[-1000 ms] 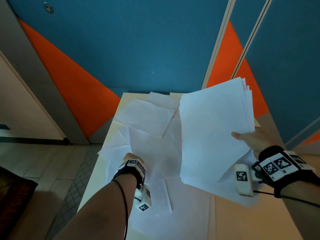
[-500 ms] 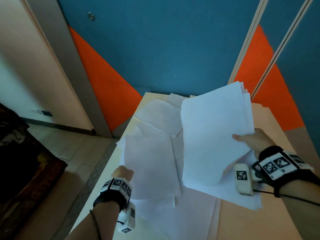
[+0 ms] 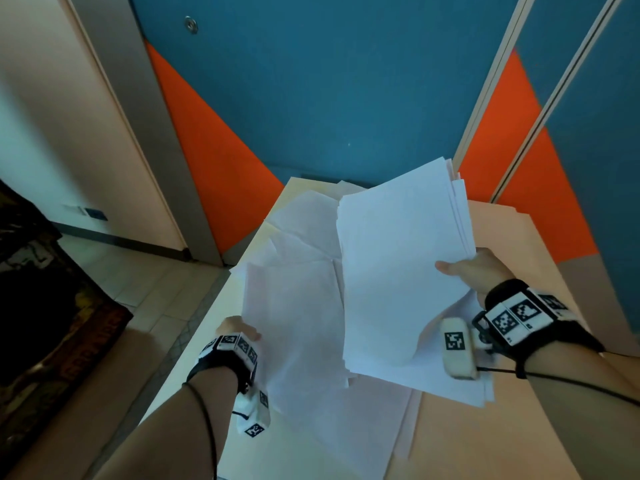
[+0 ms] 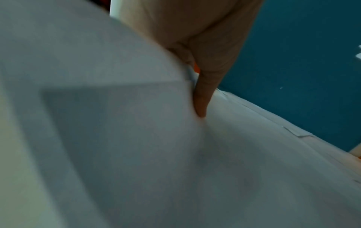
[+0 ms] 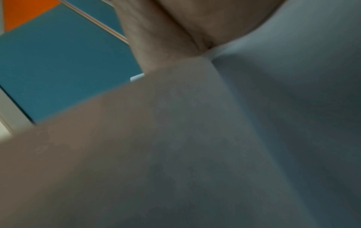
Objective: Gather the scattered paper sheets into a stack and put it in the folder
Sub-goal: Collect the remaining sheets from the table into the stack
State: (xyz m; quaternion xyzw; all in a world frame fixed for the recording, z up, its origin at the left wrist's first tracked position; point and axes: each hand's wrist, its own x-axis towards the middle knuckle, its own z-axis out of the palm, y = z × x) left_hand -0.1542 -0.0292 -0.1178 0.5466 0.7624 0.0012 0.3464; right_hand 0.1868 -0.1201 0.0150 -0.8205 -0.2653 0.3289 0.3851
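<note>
At seven o'clock my left hand (image 3: pixel 239 332) pinches one loose white paper sheet (image 3: pixel 294 317) — lifted. At three, my right hand (image 3: pixel 474 271) grips the gathered white paper stack (image 3: pixel 398 265). More scattered white sheets (image 3: pixel 308 216) remain at twelve; no folder visible — roughly halfway, I judge.

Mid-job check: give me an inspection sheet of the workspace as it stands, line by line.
Surface: pale table, mostly covered by paper.
Job's things: stack of sheets held up; one sheet lifted at left; loose sheets lying overlapped on the table; folder not identifiable.
Clutter: nothing seen.
Hands: right hand grips the stack; left hand pinches the sheet.
Cables: thin black cable along the right forearm; another along the left.
Surroundings: blue and orange wall, tiled floor.
</note>
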